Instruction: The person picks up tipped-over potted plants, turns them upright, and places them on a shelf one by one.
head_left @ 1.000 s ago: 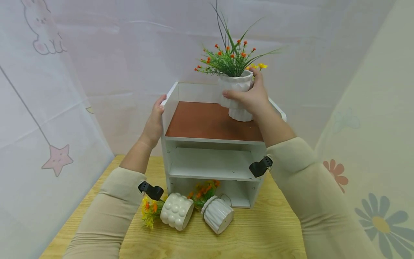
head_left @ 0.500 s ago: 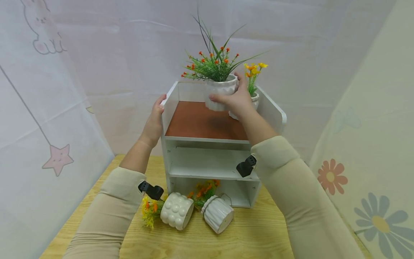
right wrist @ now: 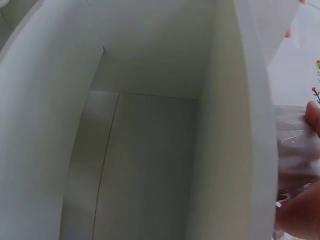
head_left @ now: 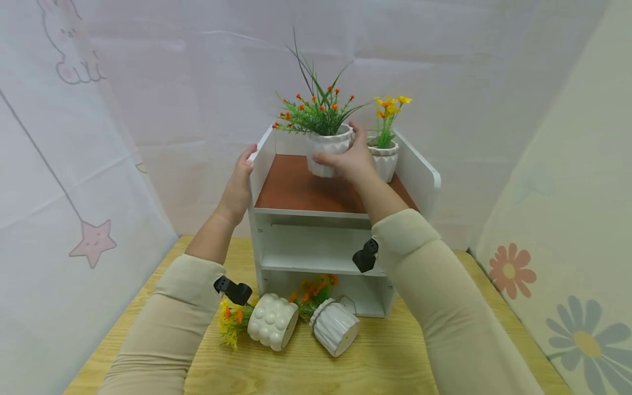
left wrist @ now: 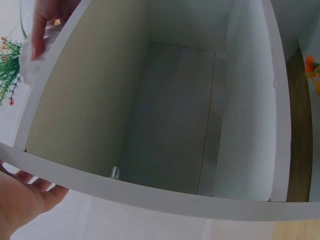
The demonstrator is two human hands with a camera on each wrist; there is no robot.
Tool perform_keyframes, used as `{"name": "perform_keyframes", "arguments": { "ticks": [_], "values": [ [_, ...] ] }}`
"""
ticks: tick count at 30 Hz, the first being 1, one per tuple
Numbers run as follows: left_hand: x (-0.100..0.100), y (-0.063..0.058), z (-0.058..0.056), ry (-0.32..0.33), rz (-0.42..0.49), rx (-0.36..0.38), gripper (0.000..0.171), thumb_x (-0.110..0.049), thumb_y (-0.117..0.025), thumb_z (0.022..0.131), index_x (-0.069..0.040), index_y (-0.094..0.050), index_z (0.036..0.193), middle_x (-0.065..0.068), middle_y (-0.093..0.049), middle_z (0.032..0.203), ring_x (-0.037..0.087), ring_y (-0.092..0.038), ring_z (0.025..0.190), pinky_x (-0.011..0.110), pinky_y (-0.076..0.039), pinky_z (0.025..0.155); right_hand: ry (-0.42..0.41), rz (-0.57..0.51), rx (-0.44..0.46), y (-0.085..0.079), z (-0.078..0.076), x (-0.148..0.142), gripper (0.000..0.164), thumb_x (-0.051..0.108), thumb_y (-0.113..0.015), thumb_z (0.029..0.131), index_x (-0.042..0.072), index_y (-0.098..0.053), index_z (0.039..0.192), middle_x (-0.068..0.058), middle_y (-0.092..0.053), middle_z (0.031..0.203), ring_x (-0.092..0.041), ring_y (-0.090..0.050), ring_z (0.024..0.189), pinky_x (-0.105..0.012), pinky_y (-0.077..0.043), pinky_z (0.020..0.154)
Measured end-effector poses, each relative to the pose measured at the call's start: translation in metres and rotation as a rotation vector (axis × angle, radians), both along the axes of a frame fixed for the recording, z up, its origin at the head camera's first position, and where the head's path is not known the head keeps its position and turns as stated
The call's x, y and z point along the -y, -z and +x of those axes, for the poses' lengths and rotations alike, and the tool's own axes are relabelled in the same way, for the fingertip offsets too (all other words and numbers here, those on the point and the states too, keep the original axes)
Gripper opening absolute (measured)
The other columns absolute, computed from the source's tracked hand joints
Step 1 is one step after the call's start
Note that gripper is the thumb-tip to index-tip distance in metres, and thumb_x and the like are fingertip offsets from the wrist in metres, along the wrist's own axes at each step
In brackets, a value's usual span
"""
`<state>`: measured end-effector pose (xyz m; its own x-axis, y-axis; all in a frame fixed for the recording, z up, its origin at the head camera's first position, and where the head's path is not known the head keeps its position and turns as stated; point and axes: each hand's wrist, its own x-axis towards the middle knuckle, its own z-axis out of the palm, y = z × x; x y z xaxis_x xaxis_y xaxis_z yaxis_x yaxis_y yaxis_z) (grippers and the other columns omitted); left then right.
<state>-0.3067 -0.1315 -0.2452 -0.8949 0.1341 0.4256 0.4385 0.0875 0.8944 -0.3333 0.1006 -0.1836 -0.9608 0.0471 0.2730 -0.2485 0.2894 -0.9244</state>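
My right hand (head_left: 353, 159) grips a white flower pot (head_left: 326, 145) by its side, thumb in front. Grass blades and small orange flowers (head_left: 316, 112) rise from the pot, which is upright and low over the brown top board (head_left: 291, 186) of a white shelf (head_left: 316, 211). Whether its base touches the board cannot be made out. My left hand (head_left: 237, 186) holds the upper edge of the shelf's left side panel; its fingers (left wrist: 47, 195) show outside the panel in the left wrist view. Behind my right hand stands a second white pot (head_left: 386, 163) with yellow flowers.
A knobbly cream pot (head_left: 272, 322) and a ribbed white pot (head_left: 336, 327) lie on their sides on the wooden table (head_left: 385, 367), flowers spilling out, before the shelf's lowest compartment. Raised side panels (head_left: 419, 164) and a back rim border the top board.
My right hand has carried the orange-flowered pot leftward and down toward the top board, uncovering the yellow-flowered pot behind it. My left hand stays at the side panel.
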Motion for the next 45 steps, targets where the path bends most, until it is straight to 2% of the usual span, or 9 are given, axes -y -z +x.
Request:
{"name": "perform_keyframes", "arguments": {
  "ticks": [4,8,15,20,29,39,45],
  "values": [
    [-0.001,0.000,0.000,-0.002,0.001,-0.002,0.062,-0.031,-0.015,0.097,-0.016,-0.010,0.157,0.018,-0.024,0.154,0.030,-0.025,0.136,0.052,-0.019,0.114,0.027,0.023,-0.015,0.006,-0.006,0.001,0.107,0.021,-0.086,0.071,0.024,-0.018,0.154,-0.008,-0.042,0.149,-0.025,-0.048,0.127,-0.038,-0.042,0.107],
    [-0.001,0.000,0.000,-0.005,-0.005,-0.002,0.062,-0.031,-0.015,0.097,-0.016,-0.011,0.157,0.017,-0.022,0.155,0.030,-0.024,0.136,0.052,-0.017,0.114,0.036,0.032,-0.016,0.012,-0.010,0.002,0.107,0.022,-0.086,0.071,0.022,-0.018,0.154,-0.009,-0.035,0.154,-0.026,-0.041,0.135,-0.039,-0.038,0.111],
    [-0.001,0.001,0.001,0.019,0.014,0.004,0.063,-0.031,-0.015,0.096,-0.016,-0.011,0.157,0.019,-0.026,0.151,0.030,-0.027,0.134,0.049,-0.020,0.113,0.062,0.085,0.034,0.018,-0.013,0.003,0.107,0.031,-0.084,0.074,0.024,-0.015,0.155,-0.008,-0.023,0.161,-0.027,-0.028,0.146,-0.043,-0.034,0.114],
    [-0.001,0.002,0.001,0.013,0.010,0.003,0.062,-0.031,-0.015,0.097,-0.016,-0.011,0.157,0.017,-0.025,0.153,0.029,-0.025,0.136,0.049,-0.017,0.115,0.089,0.114,0.052,0.022,-0.016,0.005,0.107,0.034,-0.084,0.074,0.026,-0.015,0.155,-0.008,-0.025,0.160,-0.026,-0.030,0.145,-0.043,-0.035,0.114],
    [-0.001,0.002,-0.001,-0.002,-0.013,-0.012,0.061,-0.029,-0.015,0.098,-0.015,-0.011,0.158,0.015,-0.017,0.160,0.028,-0.016,0.144,0.050,-0.009,0.119,0.085,0.098,0.041,0.027,-0.019,0.009,0.106,0.031,-0.084,0.075,0.024,-0.014,0.154,-0.010,-0.024,0.160,-0.028,-0.030,0.145,-0.043,-0.034,0.114],
    [-0.003,0.001,-0.001,-0.004,0.006,-0.018,0.062,-0.028,-0.016,0.097,-0.013,-0.012,0.157,0.015,-0.017,0.159,0.027,-0.015,0.143,0.050,-0.009,0.118,0.061,0.081,0.041,0.029,-0.018,0.014,0.107,0.028,-0.084,0.075,0.024,-0.012,0.154,-0.010,-0.023,0.160,-0.027,-0.030,0.146,-0.041,-0.035,0.114],
    [-0.004,0.001,-0.001,-0.001,-0.001,-0.017,0.061,-0.028,-0.016,0.098,-0.013,-0.012,0.157,0.015,-0.018,0.159,0.027,-0.016,0.143,0.051,-0.009,0.118,0.075,0.094,0.054,0.030,-0.018,0.012,0.107,0.030,-0.084,0.075,0.022,-0.013,0.154,-0.013,-0.027,0.159,-0.028,-0.032,0.144,-0.041,-0.035,0.113]
  ]
}}
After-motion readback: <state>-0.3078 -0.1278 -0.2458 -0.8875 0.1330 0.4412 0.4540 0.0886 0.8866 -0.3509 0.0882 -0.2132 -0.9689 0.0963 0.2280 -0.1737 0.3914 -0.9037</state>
